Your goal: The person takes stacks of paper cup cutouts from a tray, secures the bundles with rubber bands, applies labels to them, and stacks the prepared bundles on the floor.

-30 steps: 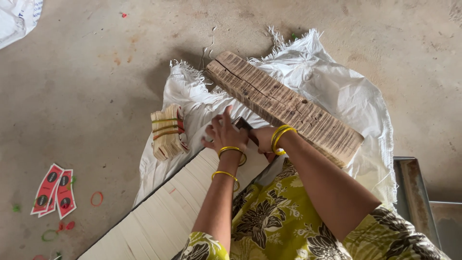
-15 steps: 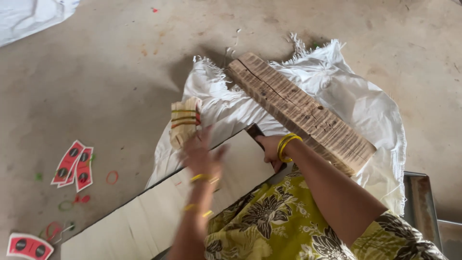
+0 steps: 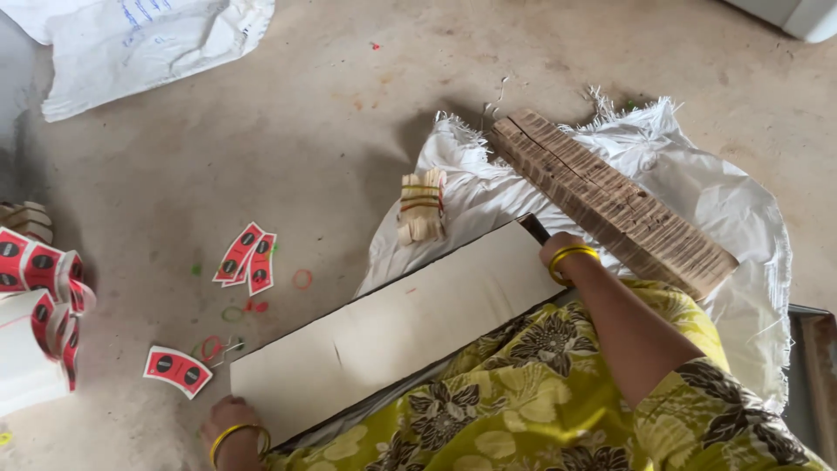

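Across the person's lap, a long flat pale cardboard strip point(image 3: 392, 336) is lying diagonally, left hand point(image 3: 228, 425) clasping its lower-left end, right hand point(image 3: 558, 253) clamping its upper-right end beside ribbed stacked sticks point(image 3: 610, 201).

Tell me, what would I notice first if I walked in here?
Probably the long pale board lying slantwise across the middle, with the left hand at its near end and the right hand at its far end. Behind it, a long brown stack of thin sticks lies on a white sack, and red labels dot the floor to the left.
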